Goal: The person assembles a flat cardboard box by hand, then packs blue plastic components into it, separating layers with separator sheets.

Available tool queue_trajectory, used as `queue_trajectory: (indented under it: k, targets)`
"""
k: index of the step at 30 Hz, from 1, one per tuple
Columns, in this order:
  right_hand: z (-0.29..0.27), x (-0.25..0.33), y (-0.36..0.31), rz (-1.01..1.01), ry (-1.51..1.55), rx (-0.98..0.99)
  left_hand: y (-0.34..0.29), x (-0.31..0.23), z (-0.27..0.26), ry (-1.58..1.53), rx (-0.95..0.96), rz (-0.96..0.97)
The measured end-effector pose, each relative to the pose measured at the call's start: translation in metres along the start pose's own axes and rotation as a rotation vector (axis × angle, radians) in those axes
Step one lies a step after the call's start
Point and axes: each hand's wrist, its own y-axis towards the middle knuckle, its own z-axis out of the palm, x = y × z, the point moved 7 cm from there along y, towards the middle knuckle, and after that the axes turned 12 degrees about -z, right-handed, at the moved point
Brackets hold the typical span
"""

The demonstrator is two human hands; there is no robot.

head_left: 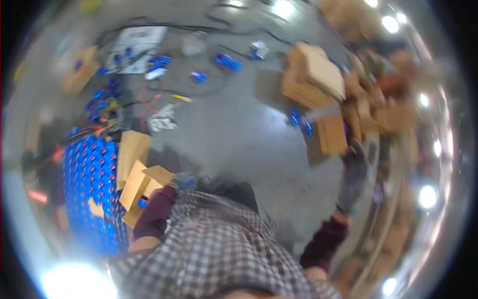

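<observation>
Open carton [133, 185] sits lower left, long axis rising toward upper right, left hand [184, 181] beside its flap [159, 174], right hand [354, 159] near brown box [332, 133] at right, both hands' opening and hold indeterminable

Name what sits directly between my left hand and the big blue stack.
In the head view, an open cardboard box sits between left hand and blue stack.

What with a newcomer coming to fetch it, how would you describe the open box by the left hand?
Start at the large bank of blue items on the left. Just right of it, beside the left hand, is the open cardboard box. Its spread flaps, with a small blue item showing between them, set it apart from the tan cardboard just above.
</observation>
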Motion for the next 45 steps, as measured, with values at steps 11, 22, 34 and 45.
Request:
queue_trajectory:
  k: [11, 22, 34, 45]
  targets:
    - [0.135, -0.307, 0.124, 0.496, -0.801, 1.176, 0.041, 0.080, -0.028, -0.879, -0.278, -0.658]
    - [0.369, -0.466, 0.150, 0.371, -0.851, 1.816, 0.070, 0.087, 0.116, -1.124, -0.277, -0.756]
    - [0.591, -0.539, 0.197, 0.788, -0.787, 1.680, 0.088, 0.251, -0.266, -1.588, -0.637, -0.931]
    - [0.769, -0.683, 0.226, 0.705, -0.753, 1.595, 0.193, 0.477, -0.563, -0.822, -0.694, -0.829]
